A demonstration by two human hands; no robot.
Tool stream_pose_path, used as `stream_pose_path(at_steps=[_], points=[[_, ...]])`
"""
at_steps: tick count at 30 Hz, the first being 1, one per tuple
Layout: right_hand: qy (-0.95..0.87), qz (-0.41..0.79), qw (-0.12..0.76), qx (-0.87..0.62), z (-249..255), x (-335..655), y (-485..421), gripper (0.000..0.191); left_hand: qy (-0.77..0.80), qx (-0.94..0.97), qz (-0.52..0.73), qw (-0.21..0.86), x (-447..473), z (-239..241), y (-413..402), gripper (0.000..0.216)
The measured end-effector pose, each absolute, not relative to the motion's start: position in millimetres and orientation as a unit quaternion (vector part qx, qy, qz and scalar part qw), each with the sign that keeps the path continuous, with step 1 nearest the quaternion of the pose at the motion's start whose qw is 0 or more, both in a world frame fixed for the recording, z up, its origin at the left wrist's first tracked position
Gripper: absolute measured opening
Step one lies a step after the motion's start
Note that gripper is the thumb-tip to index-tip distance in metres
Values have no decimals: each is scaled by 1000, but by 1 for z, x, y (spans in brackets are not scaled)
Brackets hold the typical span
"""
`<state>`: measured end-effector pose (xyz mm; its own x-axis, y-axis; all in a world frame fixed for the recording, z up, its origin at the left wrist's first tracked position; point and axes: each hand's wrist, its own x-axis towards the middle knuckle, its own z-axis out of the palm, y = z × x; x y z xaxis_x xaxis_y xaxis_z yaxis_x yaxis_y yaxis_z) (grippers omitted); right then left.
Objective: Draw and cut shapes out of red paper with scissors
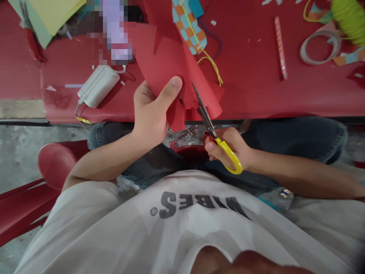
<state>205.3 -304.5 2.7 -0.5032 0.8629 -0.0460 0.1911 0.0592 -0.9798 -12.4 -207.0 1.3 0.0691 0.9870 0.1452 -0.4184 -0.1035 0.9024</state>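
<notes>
Two hands: over the red table (251, 87)
Left grip (151, 114): pinched on red paper (168, 57), thumb on top
Right grip (228, 146): wrapped round yellow scissors (211, 131), blades at paper

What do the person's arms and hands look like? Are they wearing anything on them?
The left arm and right arm are bare, with no long sleeves. The left hand and right hand have no gloves, and no ring, watch or bracelet shows. The pale grey short-sleeved T-shirt with dark printed letters ends near the left shoulder.
</notes>
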Motion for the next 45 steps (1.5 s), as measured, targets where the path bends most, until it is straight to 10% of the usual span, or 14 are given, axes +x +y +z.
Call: stream_pose_path(at_steps=[45], points=[[-704, 534, 257, -390, 0, 206, -303, 65, 338, 646, 546, 413, -50, 28, -169, 54]])
